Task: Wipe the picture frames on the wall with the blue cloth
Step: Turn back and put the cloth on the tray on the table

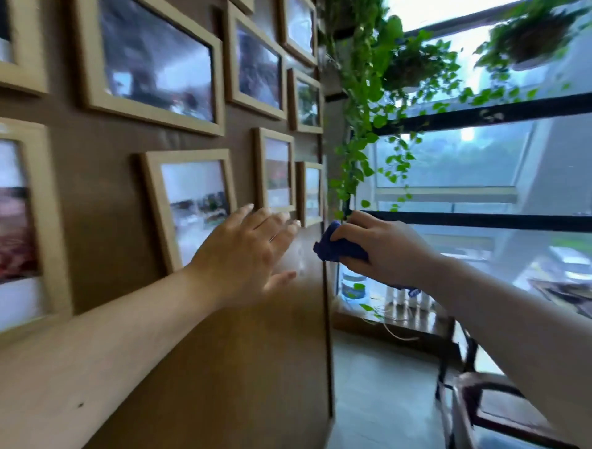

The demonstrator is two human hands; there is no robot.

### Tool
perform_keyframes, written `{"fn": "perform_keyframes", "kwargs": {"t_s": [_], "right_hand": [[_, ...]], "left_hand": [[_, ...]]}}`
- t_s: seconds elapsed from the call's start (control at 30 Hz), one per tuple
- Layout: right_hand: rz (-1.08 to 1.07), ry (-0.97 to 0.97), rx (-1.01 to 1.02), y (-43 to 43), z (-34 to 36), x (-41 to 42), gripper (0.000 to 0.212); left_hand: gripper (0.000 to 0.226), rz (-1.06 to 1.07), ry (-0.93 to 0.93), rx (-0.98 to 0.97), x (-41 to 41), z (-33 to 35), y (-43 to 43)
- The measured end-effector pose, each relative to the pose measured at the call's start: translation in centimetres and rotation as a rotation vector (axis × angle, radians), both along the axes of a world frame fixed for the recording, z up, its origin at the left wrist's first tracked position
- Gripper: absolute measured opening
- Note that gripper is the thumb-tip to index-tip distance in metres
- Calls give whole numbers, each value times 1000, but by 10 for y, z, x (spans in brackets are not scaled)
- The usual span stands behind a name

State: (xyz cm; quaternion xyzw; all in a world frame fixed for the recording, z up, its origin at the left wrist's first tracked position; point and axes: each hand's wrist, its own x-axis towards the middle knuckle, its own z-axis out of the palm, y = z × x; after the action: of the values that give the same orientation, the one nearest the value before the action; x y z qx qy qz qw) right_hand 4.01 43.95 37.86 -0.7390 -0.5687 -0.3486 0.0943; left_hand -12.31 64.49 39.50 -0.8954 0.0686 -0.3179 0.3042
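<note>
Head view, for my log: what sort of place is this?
Probably a cafe or home sitting area: a brown wall of wooden picture frames, trailing plants by a big window.

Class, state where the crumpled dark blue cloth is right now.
In the head view, the crumpled dark blue cloth is bunched in the right hand, right of centre, just below the small wooden picture frame at the wall's edge.

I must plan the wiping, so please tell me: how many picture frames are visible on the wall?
10, some cut off: upper row, a sliver at the top; right column; lower. More may lie outside view.
</note>
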Motion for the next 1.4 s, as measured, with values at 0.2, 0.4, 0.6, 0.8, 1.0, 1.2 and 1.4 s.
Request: {"fn": "perform_keyframes", "kwargs": {"t_s": [0.2,0.4,0.6,0.8,1.0,1.2,1.4], "right_hand": [[-209,138,7,-81,-47,10,46],[-423,194,-11,-145,-76,-25,50],[-696,230,-4,-208,-112,-92,51],[-946,334,48,-284,-162,-170,55],[-1134,415,130,-383,-210,-244,54],[-1282,560,266,-472,-273,-289,49],[-1460,737,367,-566,-354,-305,48]], "left_hand": [[71,-193,129,-86,60,-50,-49],[68,-459,177,-93,93,-78,-92],[66,-744,255,-104,98,-114,-150],[70,-945,381,-92,81,-157,-237],[73,-1050,479,-20,53,-187,-336],[75,-1087,556,19,39,-221,-417],[74,-1118,668,27,35,-274,-493]]}}
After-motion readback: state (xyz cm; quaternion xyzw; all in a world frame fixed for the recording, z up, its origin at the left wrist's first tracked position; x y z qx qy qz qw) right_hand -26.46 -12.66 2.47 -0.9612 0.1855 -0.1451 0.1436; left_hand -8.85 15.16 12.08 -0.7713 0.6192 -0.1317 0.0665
